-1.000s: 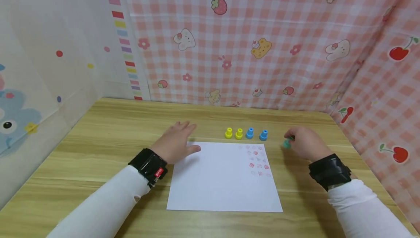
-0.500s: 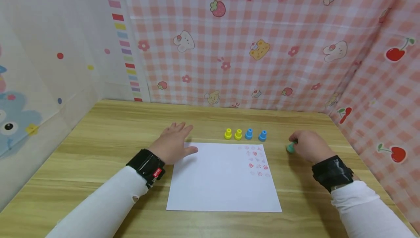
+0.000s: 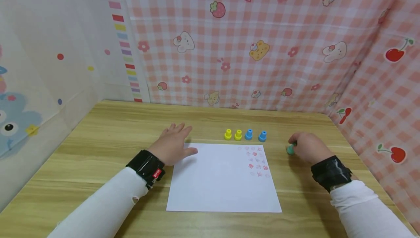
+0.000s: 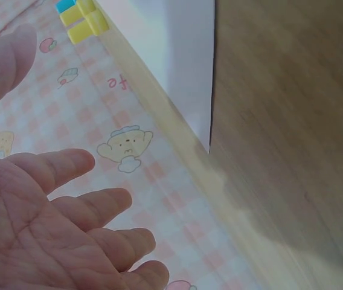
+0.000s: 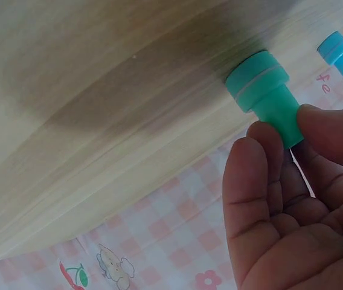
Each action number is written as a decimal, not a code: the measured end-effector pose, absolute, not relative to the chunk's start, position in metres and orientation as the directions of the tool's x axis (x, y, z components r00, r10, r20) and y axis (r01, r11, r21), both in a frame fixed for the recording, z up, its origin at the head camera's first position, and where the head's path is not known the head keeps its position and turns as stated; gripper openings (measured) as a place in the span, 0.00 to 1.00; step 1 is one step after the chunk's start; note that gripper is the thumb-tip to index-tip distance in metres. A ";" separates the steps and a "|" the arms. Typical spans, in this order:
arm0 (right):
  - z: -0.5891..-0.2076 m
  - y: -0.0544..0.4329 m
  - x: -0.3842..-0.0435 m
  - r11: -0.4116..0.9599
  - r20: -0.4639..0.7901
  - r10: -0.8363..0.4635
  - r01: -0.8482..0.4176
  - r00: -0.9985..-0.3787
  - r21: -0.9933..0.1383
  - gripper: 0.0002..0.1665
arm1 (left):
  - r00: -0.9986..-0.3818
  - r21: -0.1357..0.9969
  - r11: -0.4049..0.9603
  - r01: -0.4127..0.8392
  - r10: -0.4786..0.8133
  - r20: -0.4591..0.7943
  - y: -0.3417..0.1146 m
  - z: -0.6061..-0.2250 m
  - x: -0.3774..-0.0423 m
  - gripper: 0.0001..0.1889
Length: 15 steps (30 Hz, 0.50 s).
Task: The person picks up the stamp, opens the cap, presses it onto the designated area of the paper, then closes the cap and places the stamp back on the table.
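Note:
My right hand [image 3: 310, 147] pinches a green toy stamp [image 5: 265, 90] by its narrow handle, between thumb and fingers. The stamp's wide end is down at the wooden table, right of the paper. Over the top left corner of a white sheet of paper [image 3: 216, 183], my left hand [image 3: 174, 144] is spread with straight fingers and holds nothing. Small red and pale stamped prints [image 3: 254, 154] cover the sheet's upper right part.
Behind the paper two yellow stamps [image 3: 238, 135] and two blue stamps [image 3: 249, 134] stand in a row. The wooden table [image 3: 98, 150] ends at a pink checked cloth [image 3: 203, 63] at the back, with patterned cloth on both sides.
My right hand has shifted slightly right and toward me with the green stamp, then has nearly stopped. The left hand has barely moved; the head view tilts up a little.

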State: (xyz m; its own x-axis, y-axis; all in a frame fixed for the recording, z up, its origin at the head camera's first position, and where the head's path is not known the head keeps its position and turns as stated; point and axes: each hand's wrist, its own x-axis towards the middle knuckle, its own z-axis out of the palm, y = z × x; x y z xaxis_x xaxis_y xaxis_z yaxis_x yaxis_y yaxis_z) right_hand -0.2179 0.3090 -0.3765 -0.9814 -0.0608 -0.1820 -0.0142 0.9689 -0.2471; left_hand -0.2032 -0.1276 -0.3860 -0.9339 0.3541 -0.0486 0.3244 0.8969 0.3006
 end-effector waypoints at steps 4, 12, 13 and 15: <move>-0.375 0.308 -0.220 0.975 -0.196 -0.084 -0.039 -0.977 -0.220 0.23 | -0.935 0.296 0.900 0.320 0.350 -0.052 -0.128 -0.386 -0.202 0.45; -0.361 0.288 -0.226 0.970 -0.109 -0.153 -0.128 -0.982 -0.208 0.27 | -0.935 0.290 0.901 0.323 0.351 -0.051 -0.127 -0.384 -0.201 0.45; -0.360 0.284 -0.227 0.969 -0.096 -0.164 -0.142 -0.982 -0.202 0.27 | -0.935 0.289 0.901 0.323 0.351 -0.051 -0.127 -0.384 -0.201 0.45; -0.359 0.276 -0.230 0.967 -0.078 -0.181 -0.163 -0.980 -0.197 0.26 | -0.935 0.285 0.902 0.324 0.352 -0.052 -0.127 -0.385 -0.202 0.45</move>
